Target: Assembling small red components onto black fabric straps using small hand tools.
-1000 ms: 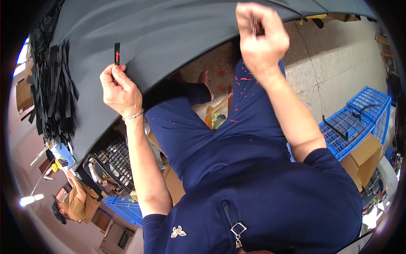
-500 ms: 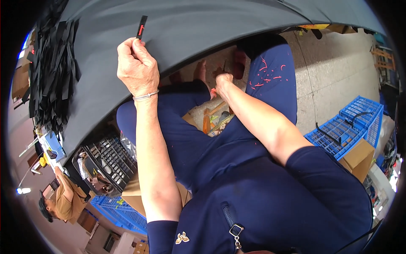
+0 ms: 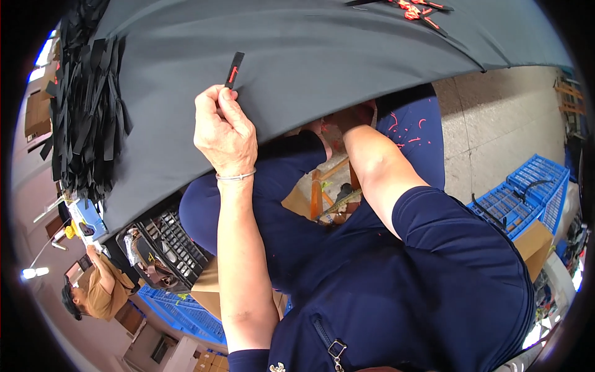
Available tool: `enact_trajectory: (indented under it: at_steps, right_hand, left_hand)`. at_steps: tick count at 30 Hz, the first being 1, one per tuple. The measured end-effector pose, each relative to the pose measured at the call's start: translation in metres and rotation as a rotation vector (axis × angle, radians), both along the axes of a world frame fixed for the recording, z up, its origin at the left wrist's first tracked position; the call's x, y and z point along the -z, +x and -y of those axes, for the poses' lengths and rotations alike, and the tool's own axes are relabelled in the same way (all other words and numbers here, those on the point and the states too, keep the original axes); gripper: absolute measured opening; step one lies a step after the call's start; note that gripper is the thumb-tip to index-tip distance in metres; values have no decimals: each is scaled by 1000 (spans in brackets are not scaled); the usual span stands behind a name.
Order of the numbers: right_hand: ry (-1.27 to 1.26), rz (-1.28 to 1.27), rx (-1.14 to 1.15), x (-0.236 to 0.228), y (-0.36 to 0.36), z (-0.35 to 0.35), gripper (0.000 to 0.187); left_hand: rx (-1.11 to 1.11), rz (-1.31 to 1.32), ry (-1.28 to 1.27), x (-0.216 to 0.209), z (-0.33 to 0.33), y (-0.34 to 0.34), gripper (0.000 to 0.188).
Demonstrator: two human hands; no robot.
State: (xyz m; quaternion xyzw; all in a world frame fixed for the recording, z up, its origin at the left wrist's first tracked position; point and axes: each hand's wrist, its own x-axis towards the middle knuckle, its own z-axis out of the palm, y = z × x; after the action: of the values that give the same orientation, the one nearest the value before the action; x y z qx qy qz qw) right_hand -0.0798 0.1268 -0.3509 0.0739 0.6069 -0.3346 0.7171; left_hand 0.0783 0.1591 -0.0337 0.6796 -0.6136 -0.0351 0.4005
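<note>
Between the thumb and fingers of my left hand [image 3: 227, 131] is a short black fabric strip [image 3: 234, 69] with a red mark on it. The hand is closed and raised over the dark grey cloth [image 3: 322, 56], the strip pointing away from me. My right hand [image 3: 351, 118] reaches under the near edge of that cloth, beside my knee. Shadow and the cloth edge hide its fingers. At the far edge lies a small pile of black strips with red pieces [image 3: 416, 11]. A thick bunch of long black strips [image 3: 87, 118] hangs at the left.
Red thread scraps [image 3: 404, 129] lie on my right trouser leg. Blue plastic crates [image 3: 517, 192] and a cardboard box [image 3: 534, 248] stand at the right. At the left are a black crate [image 3: 180, 245] and a blue crate [image 3: 183, 313]. Another person [image 3: 102, 288] is at the far left.
My right hand has moved forward, further under the cloth edge. The left hand still holds the strip. The view has shifted, bringing the far pile into sight.
</note>
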Motion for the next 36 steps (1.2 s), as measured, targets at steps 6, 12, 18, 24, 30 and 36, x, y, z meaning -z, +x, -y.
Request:
enact_trajectory:
  at_steps: [6,12,18,24,30,36]
  right_hand:
    - [-15,-23,-42,2,-13,20,36]
    - [-22,-49,-70,-2,-9,18,37]
    - [-55,-101,-128,-8,-22,35,39]
    - [-45,-237,-255,-1,1,-23,41]
    - [-173,-480,-599,-24,40,-88,43]
    - [-184,-326,-536,-159,2,-120,19]
  left_hand:
    - [-11,11,-17,2,1,-2,11]
    - [-9,28,-39,3,2,-1,4]
    - [2,-8,-27,1,1,0,5]
    - [-6,-63,-48,0,0,0,4]
    - [7,-20,-39,-4,-1,1,10]
    - [12,-101,30,-15,-5,-4,7]
